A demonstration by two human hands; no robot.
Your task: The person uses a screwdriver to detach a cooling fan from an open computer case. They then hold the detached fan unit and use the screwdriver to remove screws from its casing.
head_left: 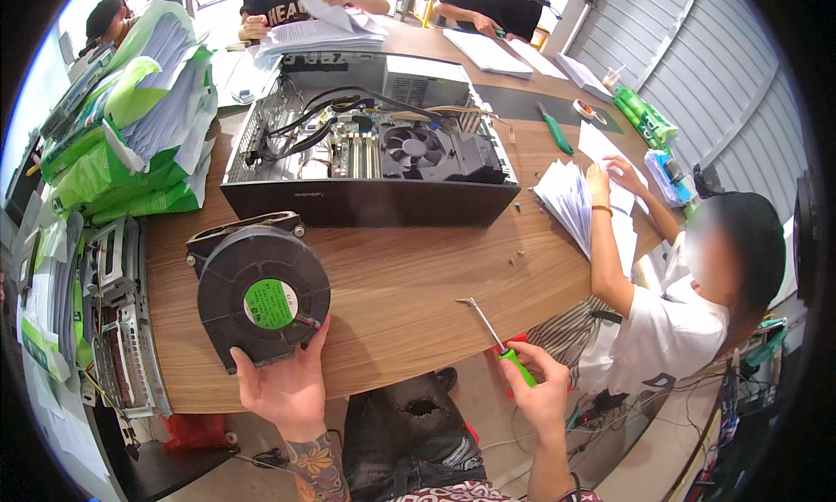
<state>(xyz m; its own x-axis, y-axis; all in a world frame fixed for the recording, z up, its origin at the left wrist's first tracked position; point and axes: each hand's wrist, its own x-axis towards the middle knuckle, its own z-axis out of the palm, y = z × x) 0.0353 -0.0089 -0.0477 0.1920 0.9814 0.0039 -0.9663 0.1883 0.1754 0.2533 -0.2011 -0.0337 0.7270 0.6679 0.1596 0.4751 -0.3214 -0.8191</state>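
My left hand point(283, 384) grips a black blower fan point(228, 291) by its lower edge, thumb on one side and fingers on the other. The fan has a round housing, a green label in the middle and a bracket with screws on top. In my right hand point(542, 389) is a screwdriver point(515, 361) with a green handle, its metal shaft pointing up and left over the table edge. Beyond both hands lies an opened desktop computer case point(370, 202), showing a cooling fan point(413, 147), black cables and memory sticks inside.
Several small screws point(514, 260) lie on the wooden table point(392, 267). Green paper packs point(131, 171) are stacked at left above metal drive parts point(122, 319). A green-handled knife point(555, 129) lies behind the case. A person in white point(670, 310) handles papers at right; others sit across.
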